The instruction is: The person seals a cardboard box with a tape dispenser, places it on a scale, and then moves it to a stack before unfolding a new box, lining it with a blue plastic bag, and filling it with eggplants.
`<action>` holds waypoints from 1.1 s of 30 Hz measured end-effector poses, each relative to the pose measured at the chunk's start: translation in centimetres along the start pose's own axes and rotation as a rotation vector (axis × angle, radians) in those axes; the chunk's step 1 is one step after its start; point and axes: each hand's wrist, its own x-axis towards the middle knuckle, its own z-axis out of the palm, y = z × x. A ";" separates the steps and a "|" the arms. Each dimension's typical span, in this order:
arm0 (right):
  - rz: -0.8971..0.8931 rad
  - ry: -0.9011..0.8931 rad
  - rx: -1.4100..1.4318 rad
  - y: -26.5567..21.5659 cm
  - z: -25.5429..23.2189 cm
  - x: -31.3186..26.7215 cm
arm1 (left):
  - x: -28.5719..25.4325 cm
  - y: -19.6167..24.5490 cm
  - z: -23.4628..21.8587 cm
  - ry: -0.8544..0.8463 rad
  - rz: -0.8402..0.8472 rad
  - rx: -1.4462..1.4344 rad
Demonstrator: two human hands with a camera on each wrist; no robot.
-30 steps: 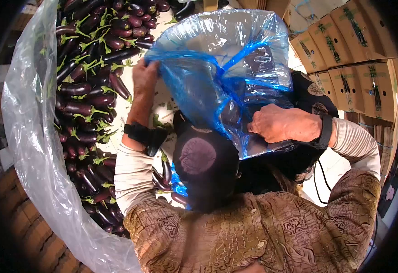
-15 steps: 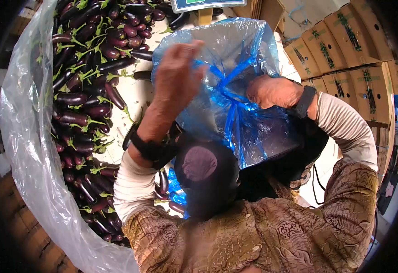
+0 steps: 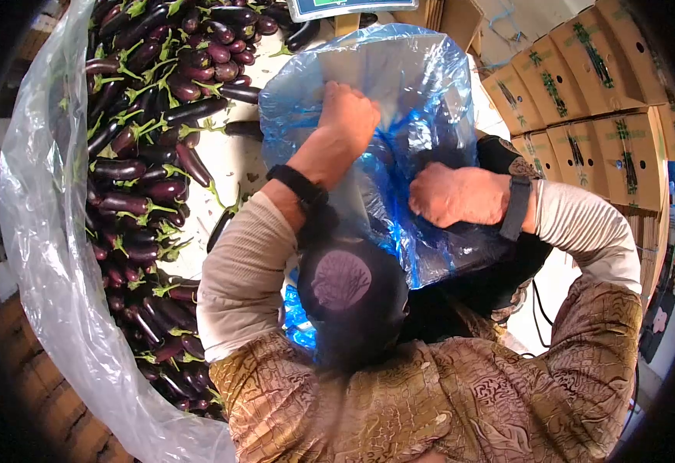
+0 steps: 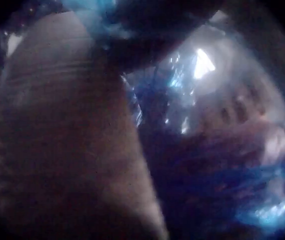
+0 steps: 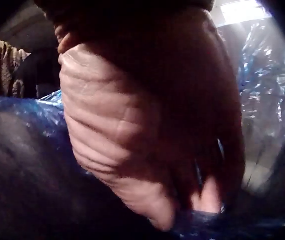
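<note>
A blue translucent plastic bag (image 3: 430, 73) lies spread and bunched in front of the person in the head view, with a flat-sided form under part of it. The left hand (image 3: 350, 119), knuckles up, grips the film at its upper left part; its fingertips are hidden. At the gathered folds right of centre, the right hand (image 3: 457, 194) holds the plastic with curled fingers. In the right wrist view this hand (image 5: 127, 125) points down into the blue film (image 5: 207, 222). Blurred shiny film (image 4: 182, 90) and a brownish surface (image 4: 72, 130) fill the left wrist view.
Many eggplants (image 3: 140, 170) lie heaped at the left on a white surface, edged by a clear plastic sheet (image 3: 36, 231). Stacked cardboard boxes (image 3: 615, 92) stand at the right. Part of a sign or display (image 3: 353, 6) shows at the top. A person's capped head (image 3: 345, 285) is below the bag.
The left hand has left the bag's left edge, moved right in the air, and come down on the film near the middle. The right hand stays on the folds, shifted slightly.
</note>
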 end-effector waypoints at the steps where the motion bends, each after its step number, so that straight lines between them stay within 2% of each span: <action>1: 0.085 -0.137 -0.012 0.6 -0.2 -0.2 | -0.1 0.0 0.0 -0.002 -0.003 0.000; 2: 0.052 -0.065 -0.214 1.2 0.0 -1.1 | -0.2 -0.1 -0.2 -0.001 0.030 0.001; 4: 0.038 0.178 -0.174 3.5 0.0 -2.7 | 0.1 -0.5 -0.4 -0.002 0.071 -0.002; 5: 0.038 0.177 -0.172 3.3 0.3 -3.2 | 0.8 -1.5 -0.2 0.212 -0.060 -0.091; 6: 0.051 0.238 -0.032 2.8 0.8 -3.6 | 0.9 -2.3 -0.5 0.425 -0.191 -0.179; 7: 0.068 0.300 0.109 2.1 1.4 -4.0 | 0.7 -2.8 -0.7 0.604 -0.230 -0.278; 8: 0.031 0.279 0.138 2.1 1.6 -3.8 | 0.5 -3.4 -1.6 0.784 -0.268 -0.375; 9: -0.004 0.257 0.167 2.1 1.8 -3.6 | 0.5 -3.8 -2.5 0.903 -0.296 -0.376; 10: -0.040 0.234 0.197 2.1 1.9 -3.4 | 0.6 -4.2 -2.5 0.902 -0.293 -0.373; 12: -0.046 0.260 0.588 1.8 1.8 -3.0 | 0.9 -4.7 -1.9 0.962 -0.225 -0.431; 13: -0.046 0.202 0.478 2.6 2.5 -3.2 | 0.5 -4.4 -1.2 0.827 -0.126 -0.409; 14: -0.052 0.197 0.471 3.1 2.3 -3.5 | 0.2 -3.8 -0.3 0.516 -0.106 -0.553; 16: 0.027 0.436 0.307 3.5 2.3 -3.7 | -1.0 -3.3 1.7 0.471 0.003 -0.389; 17: 0.126 0.065 -0.074 2.2 -2.2 -2.5 | -1.7 -3.2 1.2 0.465 -0.001 -0.393; 18: 0.159 0.128 0.154 3.1 -2.9 -2.5 | -2.3 -3.2 0.1 0.502 -0.069 -0.488; 20: 0.228 0.015 0.425 4.6 -4.2 -1.9 | -3.6 -2.9 -1.1 0.520 -0.138 -0.597; 21: 0.172 0.116 0.464 5.7 -2.9 -1.5 | -4.3 -3.0 -1.5 0.617 -0.147 -0.656; 22: 0.061 0.187 0.352 6.5 -1.8 -1.3 | -4.8 -3.1 -1.6 0.720 -0.159 -0.707; 23: 0.141 0.128 0.496 5.8 -1.8 -0.8 | -5.2 -3.1 -1.5 0.770 -0.153 -0.764; 24: 0.217 0.066 0.637 5.2 -1.9 -0.1 | -5.8 -3.3 -1.5 0.763 -0.167 -0.758; 26: -0.059 -0.008 0.897 5.7 0.9 2.5 | -7.6 -3.7 -1.2 0.697 -0.174 -0.891; 28: 0.110 -0.038 1.355 5.4 2.3 2.7 | -10.0 -3.7 0.2 0.686 -0.240 -1.014; 29: 0.204 -0.025 1.577 5.2 2.9 2.7 | -11.6 -3.2 0.7 0.660 -0.316 -1.196; 30: 0.245 0.000 1.680 5.9 4.2 3.9 | -13.4 -2.5 1.1 0.644 -0.401 -1.372; 33: 0.297 0.103 1.702 7.9 7.8 6.9 | -19.0 0.0 4.7 0.530 -0.629 -1.650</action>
